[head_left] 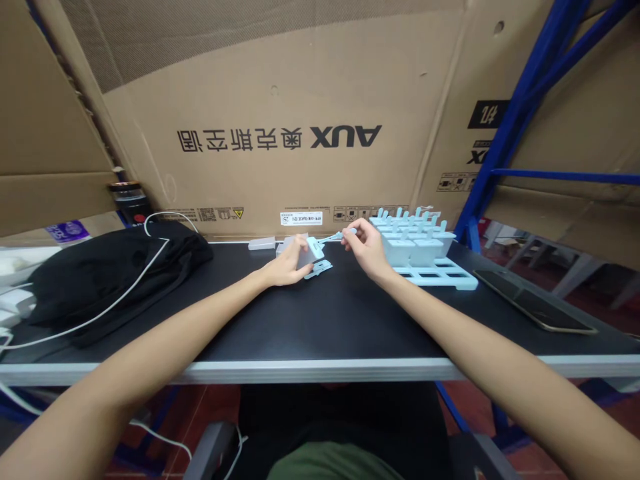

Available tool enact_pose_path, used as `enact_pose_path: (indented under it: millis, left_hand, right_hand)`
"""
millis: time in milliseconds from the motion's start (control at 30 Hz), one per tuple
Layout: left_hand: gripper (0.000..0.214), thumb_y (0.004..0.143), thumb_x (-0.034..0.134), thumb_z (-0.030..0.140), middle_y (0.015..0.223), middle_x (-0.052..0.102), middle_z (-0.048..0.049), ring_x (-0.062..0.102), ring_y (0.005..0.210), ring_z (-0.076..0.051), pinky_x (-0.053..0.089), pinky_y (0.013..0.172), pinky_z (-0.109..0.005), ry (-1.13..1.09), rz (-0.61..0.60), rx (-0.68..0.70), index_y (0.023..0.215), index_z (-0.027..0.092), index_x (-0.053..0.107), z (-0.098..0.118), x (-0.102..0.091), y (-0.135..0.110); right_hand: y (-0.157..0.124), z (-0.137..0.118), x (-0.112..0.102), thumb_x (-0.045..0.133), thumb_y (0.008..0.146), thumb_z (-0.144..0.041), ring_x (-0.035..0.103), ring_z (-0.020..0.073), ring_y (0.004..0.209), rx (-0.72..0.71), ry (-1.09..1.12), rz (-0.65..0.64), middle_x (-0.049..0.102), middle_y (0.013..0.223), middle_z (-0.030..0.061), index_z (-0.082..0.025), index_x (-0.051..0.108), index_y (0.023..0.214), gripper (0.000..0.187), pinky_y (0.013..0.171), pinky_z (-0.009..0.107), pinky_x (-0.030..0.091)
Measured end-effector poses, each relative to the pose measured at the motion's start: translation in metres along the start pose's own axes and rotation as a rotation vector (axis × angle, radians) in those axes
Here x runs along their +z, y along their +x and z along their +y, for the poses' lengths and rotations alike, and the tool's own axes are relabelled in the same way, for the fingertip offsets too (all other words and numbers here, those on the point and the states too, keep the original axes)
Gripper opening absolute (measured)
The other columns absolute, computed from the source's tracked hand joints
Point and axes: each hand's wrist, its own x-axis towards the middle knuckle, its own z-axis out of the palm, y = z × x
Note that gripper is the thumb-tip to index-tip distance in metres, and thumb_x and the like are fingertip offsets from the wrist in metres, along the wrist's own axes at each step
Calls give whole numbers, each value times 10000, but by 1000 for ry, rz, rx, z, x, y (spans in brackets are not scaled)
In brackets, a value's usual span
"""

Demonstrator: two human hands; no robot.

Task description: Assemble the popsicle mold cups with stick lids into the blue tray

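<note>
My left hand (290,261) is closed around a small translucent popsicle mould cup topped by a light blue lid (315,249), tilted to the right. Between the thumb and fingers of my right hand (367,247) is a light blue popsicle stick (334,237). Its far end meets the lid; whether it sits in the slot I cannot tell. Another light blue lid (320,268) lies on the table just below my left fingers. Beyond the left hand lie more translucent cups, one of them a separate cup (262,244). To the right, a light blue rack (440,275) bears several lidded cups (417,250) with upright sticks.
A dark phone (535,301) lies on the black table (320,333) at right. At left are a black cloth bag (115,273), a white cable (120,307) and a dark jar (129,200). Large cardboard (280,80) stands behind; a blue metal frame (515,127) rises at right.
</note>
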Motion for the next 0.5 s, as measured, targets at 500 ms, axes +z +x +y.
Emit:
enact_pose_path:
  millis: [500]
  left_hand:
    - [152, 943, 533, 326, 1202, 441, -107, 528, 1076, -224, 472, 975, -429, 17, -85, 5, 1037, 207, 543, 9, -2, 3]
  right_hand:
    - [-8, 0, 7, 564, 892, -467, 517, 138, 671, -16, -172, -209, 574, 752, -3, -205, 568, 884, 262, 627, 282, 416]
